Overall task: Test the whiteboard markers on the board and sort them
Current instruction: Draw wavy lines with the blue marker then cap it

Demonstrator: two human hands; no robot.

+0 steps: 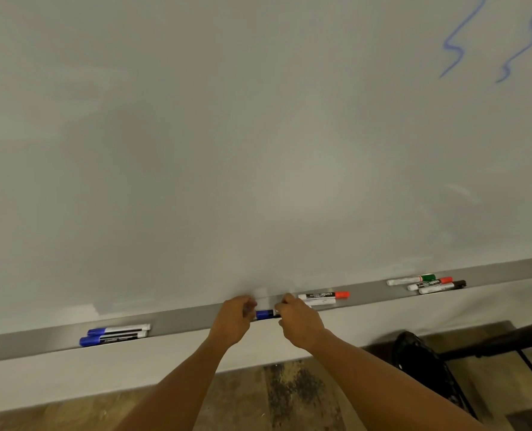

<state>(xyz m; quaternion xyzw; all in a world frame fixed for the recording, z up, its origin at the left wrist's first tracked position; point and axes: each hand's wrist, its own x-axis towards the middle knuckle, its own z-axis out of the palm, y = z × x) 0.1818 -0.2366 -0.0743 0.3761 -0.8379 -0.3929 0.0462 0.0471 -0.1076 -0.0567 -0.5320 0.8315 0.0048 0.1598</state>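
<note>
A blue-capped marker (pixel 265 314) lies level between my two hands, just above the grey tray (pixel 190 318) under the whiteboard (pixel 227 135). My left hand (pixel 235 318) grips its left end and my right hand (pixel 299 321) grips its right end, fingers curled. Two blue markers (pixel 115 335) lie side by side on the tray at the left. A red-capped marker (pixel 324 295) and a white one lie just right of my right hand. Further right sit a green-capped marker (pixel 412 279), a red-capped marker (pixel 429 284) and a black-capped marker (pixel 442 287).
Two blue squiggles (pixel 457 45) mark the board at the top right. Below the tray is a pale wall strip, then a worn floor (pixel 289 396). A black chair or bag (pixel 420 365) and a dark bar stand at the lower right.
</note>
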